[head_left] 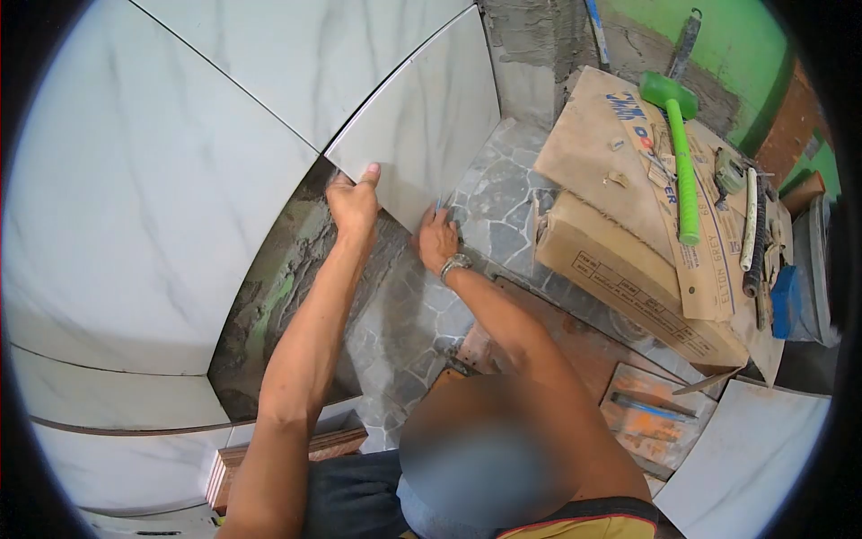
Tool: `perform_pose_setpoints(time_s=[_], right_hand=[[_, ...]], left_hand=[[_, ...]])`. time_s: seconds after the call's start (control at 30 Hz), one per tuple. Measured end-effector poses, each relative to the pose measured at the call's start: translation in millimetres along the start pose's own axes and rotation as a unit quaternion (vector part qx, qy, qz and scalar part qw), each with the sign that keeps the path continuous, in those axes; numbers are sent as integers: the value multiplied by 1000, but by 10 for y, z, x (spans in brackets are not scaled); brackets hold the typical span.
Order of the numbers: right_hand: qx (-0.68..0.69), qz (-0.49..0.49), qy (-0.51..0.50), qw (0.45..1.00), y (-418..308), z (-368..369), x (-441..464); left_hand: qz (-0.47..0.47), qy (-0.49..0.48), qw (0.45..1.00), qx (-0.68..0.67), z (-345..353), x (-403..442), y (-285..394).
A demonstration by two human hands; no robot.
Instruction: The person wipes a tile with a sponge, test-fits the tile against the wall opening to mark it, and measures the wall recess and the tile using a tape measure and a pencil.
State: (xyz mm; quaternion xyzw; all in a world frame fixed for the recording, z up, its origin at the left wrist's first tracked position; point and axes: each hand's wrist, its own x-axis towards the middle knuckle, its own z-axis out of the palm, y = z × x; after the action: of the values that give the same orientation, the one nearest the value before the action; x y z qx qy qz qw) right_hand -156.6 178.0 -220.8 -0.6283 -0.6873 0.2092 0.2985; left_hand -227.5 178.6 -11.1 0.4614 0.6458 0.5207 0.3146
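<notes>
A white marble-patterned wall tile (426,117) leans at a slight angle against the wall, its upper edge beside the fixed tiles (180,162). My left hand (355,202) grips its near left corner, thumb on the face and fingers behind the edge. Around the tile's lower edge, close to the floor, my right hand (437,241) is closed, with a wristwatch (455,263) on that wrist. A small bluish sliver shows at the right fingertips, too small to name. Below the tile, rough mortar (269,287) covers the bare wall strip.
A cardboard box (620,278) stands on the stone-patterned floor (507,171) at right. On it lie a green mallet (684,171) and several tools. A trowel (651,406), a loose white tile (745,458) and a grey bucket (813,278) are at lower right. A blurred head (489,449) fills the bottom middle.
</notes>
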Motion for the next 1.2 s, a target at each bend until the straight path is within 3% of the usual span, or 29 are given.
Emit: perform_pose_setpoints(time_s=[0.7,0.9,1.13,1.2], right_hand=[[17,4,-5,1000,54,97,26],[9,7,-4,1000,-20,-11,-34],[36,16,-27,999,10,20,-24],[51,20,15,998,-1,105,-15]], left_hand=[[17,69,994,-79,86,50,-149],[63,53,996,-27,45,121,-244],[10,37,998,-42,46,6,-64],[1,32,999,-37,31,-6,-40]])
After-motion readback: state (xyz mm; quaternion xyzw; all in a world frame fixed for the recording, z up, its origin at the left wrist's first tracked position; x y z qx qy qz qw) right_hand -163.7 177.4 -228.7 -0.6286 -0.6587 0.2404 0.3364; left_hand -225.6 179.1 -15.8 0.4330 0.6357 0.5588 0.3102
